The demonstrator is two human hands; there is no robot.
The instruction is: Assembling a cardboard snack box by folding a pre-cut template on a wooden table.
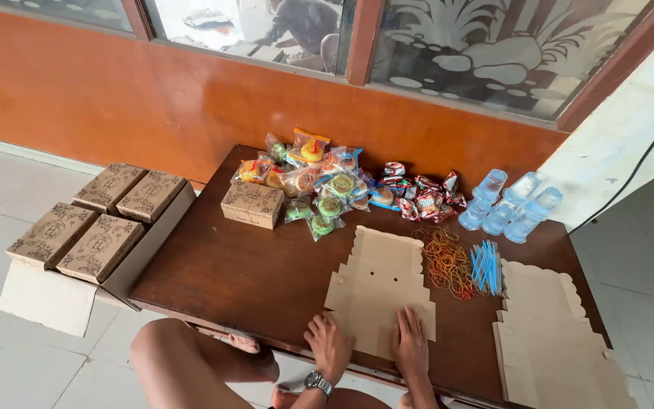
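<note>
Pressing flat cardboard sheet (378, 284) on the table (244, 280): left hand (328, 346) and right hand (410, 344) lie palm-down on its near edge, fingers spread, gripping nothing. Rubber bands (448, 261) just beside.

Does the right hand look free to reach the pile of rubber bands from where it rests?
Probably yes. The right hand lies flat on the unfolded cardboard box, and only bare cardboard and table lie between it and the rubber bands.
</note>
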